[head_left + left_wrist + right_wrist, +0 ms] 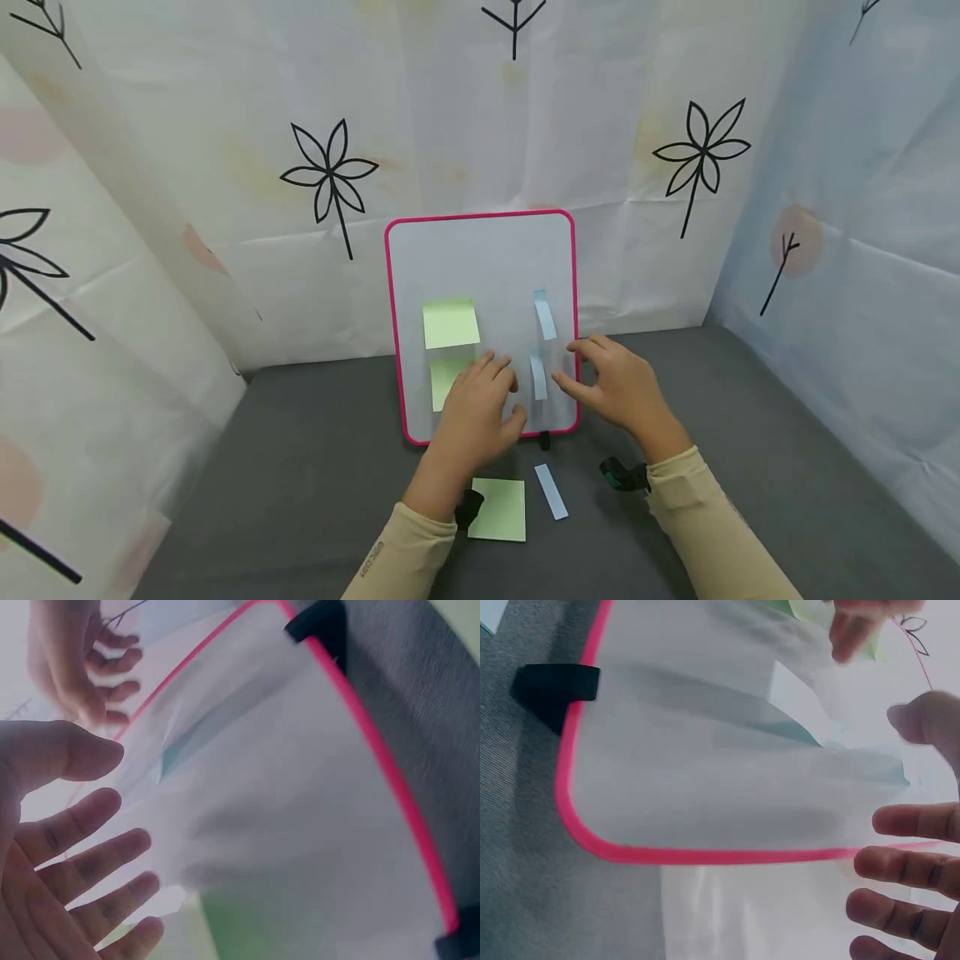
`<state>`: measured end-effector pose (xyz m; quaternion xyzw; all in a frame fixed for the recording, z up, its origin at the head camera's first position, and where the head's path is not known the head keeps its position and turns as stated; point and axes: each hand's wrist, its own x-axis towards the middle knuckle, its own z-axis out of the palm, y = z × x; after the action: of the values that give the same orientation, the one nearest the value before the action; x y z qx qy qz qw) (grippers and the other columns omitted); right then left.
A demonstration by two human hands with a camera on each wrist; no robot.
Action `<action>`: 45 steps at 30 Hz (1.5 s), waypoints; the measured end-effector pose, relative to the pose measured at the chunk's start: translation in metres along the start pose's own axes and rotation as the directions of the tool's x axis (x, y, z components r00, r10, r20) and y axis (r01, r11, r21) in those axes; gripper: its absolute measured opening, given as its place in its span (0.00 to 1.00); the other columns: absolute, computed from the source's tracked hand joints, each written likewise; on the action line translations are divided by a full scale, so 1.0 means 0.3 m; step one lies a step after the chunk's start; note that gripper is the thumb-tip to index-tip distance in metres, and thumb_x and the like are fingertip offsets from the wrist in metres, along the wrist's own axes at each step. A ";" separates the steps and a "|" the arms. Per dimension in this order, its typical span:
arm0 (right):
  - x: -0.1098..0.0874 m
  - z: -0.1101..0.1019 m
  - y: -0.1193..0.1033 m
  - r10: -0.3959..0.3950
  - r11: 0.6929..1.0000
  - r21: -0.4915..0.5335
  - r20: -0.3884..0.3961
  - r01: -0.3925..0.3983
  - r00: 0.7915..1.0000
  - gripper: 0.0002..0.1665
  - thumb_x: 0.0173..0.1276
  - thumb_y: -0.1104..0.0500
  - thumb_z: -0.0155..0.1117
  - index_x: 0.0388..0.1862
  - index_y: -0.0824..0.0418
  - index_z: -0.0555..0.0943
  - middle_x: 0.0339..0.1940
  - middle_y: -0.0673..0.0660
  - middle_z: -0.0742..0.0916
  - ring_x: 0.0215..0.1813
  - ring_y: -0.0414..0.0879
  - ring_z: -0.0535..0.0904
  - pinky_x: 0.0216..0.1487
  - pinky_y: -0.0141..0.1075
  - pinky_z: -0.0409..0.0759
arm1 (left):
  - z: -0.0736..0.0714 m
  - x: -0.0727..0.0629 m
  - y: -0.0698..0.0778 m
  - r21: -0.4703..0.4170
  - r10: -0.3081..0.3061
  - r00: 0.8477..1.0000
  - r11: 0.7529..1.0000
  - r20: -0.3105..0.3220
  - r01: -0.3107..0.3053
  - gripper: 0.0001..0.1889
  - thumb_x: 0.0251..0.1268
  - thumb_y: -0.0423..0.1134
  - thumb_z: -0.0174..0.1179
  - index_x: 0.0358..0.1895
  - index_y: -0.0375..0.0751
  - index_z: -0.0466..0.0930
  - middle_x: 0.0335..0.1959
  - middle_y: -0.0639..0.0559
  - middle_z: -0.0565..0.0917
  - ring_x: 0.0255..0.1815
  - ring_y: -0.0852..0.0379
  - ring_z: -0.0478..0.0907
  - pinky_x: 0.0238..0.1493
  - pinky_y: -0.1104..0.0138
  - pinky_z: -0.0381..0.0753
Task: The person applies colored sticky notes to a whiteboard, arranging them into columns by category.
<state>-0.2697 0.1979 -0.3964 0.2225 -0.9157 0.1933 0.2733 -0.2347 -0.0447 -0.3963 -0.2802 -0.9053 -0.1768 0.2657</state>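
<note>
A whiteboard with a pink rim stands upright against the back wall. Two green sticky notes hang on its left side, the upper one in full view and the lower one partly behind my left hand. On the right side are two narrow blue sticky strips, an upper and a lower, their bottom ends curling off the board. My left hand's fingers are spread before the board, holding nothing. Beside the lower strip, my right hand has thumb and fingers apart, with nothing between them.
On the dark grey table lie a green sticky note, partly under the left wrist, and a blue strip. A black clip foot grips the board's bottom edge. Patterned white cloth walls the back and sides.
</note>
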 end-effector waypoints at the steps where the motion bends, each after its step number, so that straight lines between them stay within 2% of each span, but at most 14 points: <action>1: -0.002 -0.005 0.000 0.011 1.000 0.001 0.008 -0.011 1.000 0.29 0.65 0.42 0.77 0.54 0.62 0.88 0.46 0.57 0.89 0.39 0.50 0.85 0.34 0.44 0.85 | -0.010 -0.004 -0.004 -0.006 -0.005 1.000 1.000 -0.015 0.005 0.08 0.59 0.35 0.72 0.38 0.40 0.83 0.51 0.44 0.89 0.61 0.41 0.85 0.61 0.49 0.85; 4: -0.008 -0.018 0.005 0.043 0.999 -0.008 0.032 -0.042 0.999 0.31 0.65 0.39 0.76 0.55 0.62 0.87 0.48 0.59 0.89 0.44 0.53 0.87 0.42 0.49 0.87 | -0.035 -0.018 -0.026 -0.020 -0.016 0.998 1.000 -0.058 0.015 0.08 0.57 0.33 0.73 0.36 0.40 0.82 0.39 0.48 0.87 0.45 0.48 0.84 0.46 0.54 0.85; 6: -0.011 -0.025 0.010 0.071 0.997 -0.022 0.049 -0.070 0.996 0.33 0.66 0.38 0.75 0.57 0.61 0.87 0.52 0.59 0.89 0.49 0.55 0.87 0.49 0.53 0.87 | -0.051 -0.027 -0.044 -0.033 -0.035 0.996 0.999 -0.077 0.033 0.08 0.56 0.32 0.72 0.35 0.40 0.81 0.35 0.49 0.85 0.39 0.50 0.81 0.39 0.57 0.82; 9: -0.015 -0.035 0.022 0.117 0.992 -0.052 0.080 -0.113 0.990 0.36 0.69 0.35 0.71 0.61 0.60 0.85 0.59 0.61 0.88 0.59 0.59 0.85 0.62 0.60 0.81 | -0.071 -0.043 -0.078 -0.044 -0.073 0.993 0.997 -0.092 0.070 0.07 0.58 0.33 0.72 0.35 0.39 0.82 0.34 0.49 0.85 0.37 0.51 0.80 0.36 0.58 0.81; 13: -0.022 -0.043 0.040 0.161 0.985 -0.087 0.120 -0.151 0.980 0.38 0.72 0.33 0.66 0.66 0.60 0.82 0.64 0.61 0.87 0.67 0.61 0.81 0.68 0.66 0.73 | -0.100 -0.064 -0.120 -0.044 -0.122 0.989 0.992 -0.080 0.119 0.06 0.60 0.34 0.72 0.36 0.38 0.84 0.36 0.48 0.86 0.37 0.50 0.80 0.36 0.57 0.82; 20: -0.044 -0.047 0.055 0.202 0.976 -0.114 0.181 -0.183 0.963 0.42 0.73 0.30 0.62 0.70 0.59 0.81 0.67 0.63 0.85 0.68 0.63 0.80 0.70 0.68 0.71 | -0.130 -0.096 -0.164 -0.046 -0.158 0.983 0.987 -0.094 0.154 0.13 0.63 0.38 0.72 0.47 0.34 0.87 0.44 0.43 0.90 0.48 0.43 0.86 0.49 0.48 0.86; 28: -0.067 -0.052 0.059 0.253 0.964 -0.152 0.273 -0.218 0.928 0.51 0.73 0.23 0.55 0.77 0.59 0.75 0.73 0.67 0.79 0.74 0.67 0.74 0.75 0.70 0.64 | -0.131 -0.149 -0.177 -0.011 -0.186 0.980 0.982 -0.074 0.186 0.16 0.64 0.43 0.74 0.47 0.34 0.87 0.45 0.44 0.90 0.50 0.42 0.86 0.49 0.48 0.87; 30: -0.065 -0.056 0.059 0.262 0.962 -0.154 0.292 -0.225 0.920 0.52 0.73 0.22 0.54 0.79 0.59 0.73 0.75 0.67 0.77 0.76 0.67 0.72 0.77 0.70 0.62 | -0.139 -0.164 -0.187 0.001 -0.195 0.977 0.981 -0.081 0.196 0.20 0.65 0.46 0.74 0.50 0.33 0.87 0.49 0.42 0.89 0.52 0.40 0.86 0.52 0.46 0.86; 34: -0.053 -0.066 0.054 0.268 0.960 -0.165 0.325 -0.224 0.907 0.55 0.72 0.21 0.53 0.82 0.59 0.69 0.79 0.70 0.73 0.79 0.69 0.68 0.79 0.70 0.59 | -0.161 -0.209 -0.224 0.048 -0.240 0.968 0.969 -0.078 0.244 0.30 0.67 0.54 0.71 0.61 0.32 0.82 0.64 0.34 0.83 0.62 0.34 0.83 0.60 0.41 0.83; 37: -0.044 -0.075 0.049 0.274 0.957 -0.185 0.327 -0.223 0.904 0.55 0.72 0.22 0.53 0.83 0.59 0.68 0.80 0.71 0.71 0.80 0.70 0.67 0.79 0.70 0.58 | -0.178 -0.246 -0.260 0.092 -0.274 0.961 0.956 -0.045 0.277 0.37 0.68 0.59 0.69 0.68 0.31 0.78 0.72 0.30 0.76 0.69 0.31 0.78 0.66 0.38 0.79; 41: -0.044 -0.087 0.047 0.266 0.958 -0.193 0.320 -0.212 0.909 0.57 0.71 0.21 0.54 0.84 0.58 0.66 0.82 0.72 0.69 0.81 0.70 0.65 0.80 0.69 0.58 | -0.205 -0.278 -0.304 0.153 -0.319 0.947 0.938 0.036 0.310 0.43 0.69 0.66 0.65 0.71 0.30 0.75 0.76 0.27 0.71 0.76 0.28 0.70 0.72 0.35 0.72; 45: -0.064 -0.085 0.048 0.221 0.970 -0.171 0.315 -0.174 0.923 0.58 0.68 0.21 0.57 0.85 0.56 0.64 0.83 0.71 0.66 0.82 0.71 0.62 0.81 0.69 0.57 | -0.229 -0.299 -0.328 0.190 -0.380 0.917 0.916 0.124 0.354 0.47 0.68 0.70 0.61 0.74 0.31 0.73 0.78 0.25 0.67 0.80 0.24 0.62 0.76 0.32 0.65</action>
<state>-0.2520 0.2277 -0.3912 0.1384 -0.9776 0.1151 0.1092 -0.2047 -0.1909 -0.4105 -0.0953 -0.9714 -0.1257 0.1773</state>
